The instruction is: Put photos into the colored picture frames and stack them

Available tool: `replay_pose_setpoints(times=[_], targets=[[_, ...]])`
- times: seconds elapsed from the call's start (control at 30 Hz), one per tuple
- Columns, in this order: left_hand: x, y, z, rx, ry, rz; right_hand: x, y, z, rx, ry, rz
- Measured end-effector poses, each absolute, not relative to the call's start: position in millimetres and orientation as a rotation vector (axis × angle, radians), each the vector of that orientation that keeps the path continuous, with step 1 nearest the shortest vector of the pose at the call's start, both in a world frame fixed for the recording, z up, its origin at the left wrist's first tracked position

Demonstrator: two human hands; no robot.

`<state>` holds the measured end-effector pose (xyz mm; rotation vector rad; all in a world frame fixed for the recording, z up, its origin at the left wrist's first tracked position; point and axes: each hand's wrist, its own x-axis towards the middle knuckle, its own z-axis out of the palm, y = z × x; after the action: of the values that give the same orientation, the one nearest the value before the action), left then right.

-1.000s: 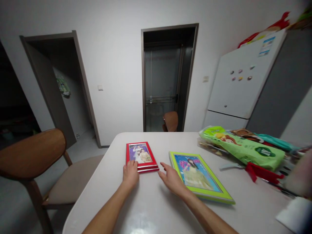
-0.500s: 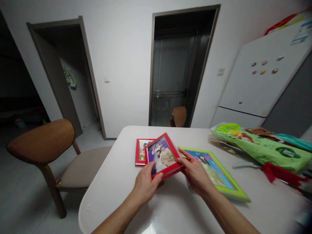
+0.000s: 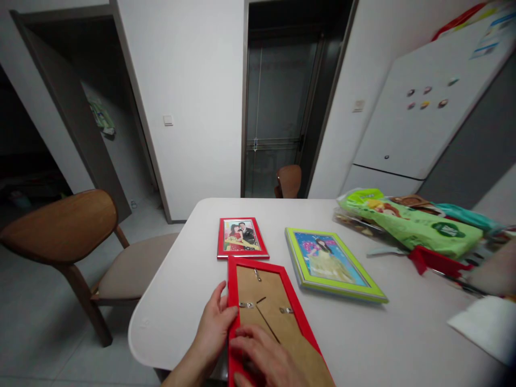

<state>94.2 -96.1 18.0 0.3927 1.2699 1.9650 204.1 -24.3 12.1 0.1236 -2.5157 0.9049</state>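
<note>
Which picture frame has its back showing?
The near red frame, held in the left hand, brown backing upward; the farther red frame and the lime-green frame both lie face up.

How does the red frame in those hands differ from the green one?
The held red frame shows its brown back with metal clips; the green frame shows its picture side. The left hand grips the held red frame's edge; the green frame lies untouched on the table. Both have brightly coloured borders.

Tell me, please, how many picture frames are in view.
3: a red frame on the table, a green frame to its right, and a second red frame, held, its back showing.
</note>
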Motion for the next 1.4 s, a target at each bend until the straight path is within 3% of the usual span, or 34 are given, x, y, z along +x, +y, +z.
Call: replay_pose_setpoints(times=[0.2, 0.47, 0.97, 1.4], targets=[[80.7, -107.7, -19.6, 0.540, 1.770, 1.967, 208.1, 25.8, -0.9, -0.308, -2.586, 0.656], [88.3, -108.7, -26.4, 1.029, 2.380, 1.511, 195.0, 66.5, -0.2, -0.543, -2.790, 0.505], [86.5, -107.8, -35.9, 1.111, 2.510, 1.386, 148.8, 13.6, 4.2, -0.231, -2.795, 0.559], [88.4, -103.8, -35.2, 1.157, 2.530, 1.350, 128.7, 49.3, -4.3, -0.565, -2.720, 0.397]])
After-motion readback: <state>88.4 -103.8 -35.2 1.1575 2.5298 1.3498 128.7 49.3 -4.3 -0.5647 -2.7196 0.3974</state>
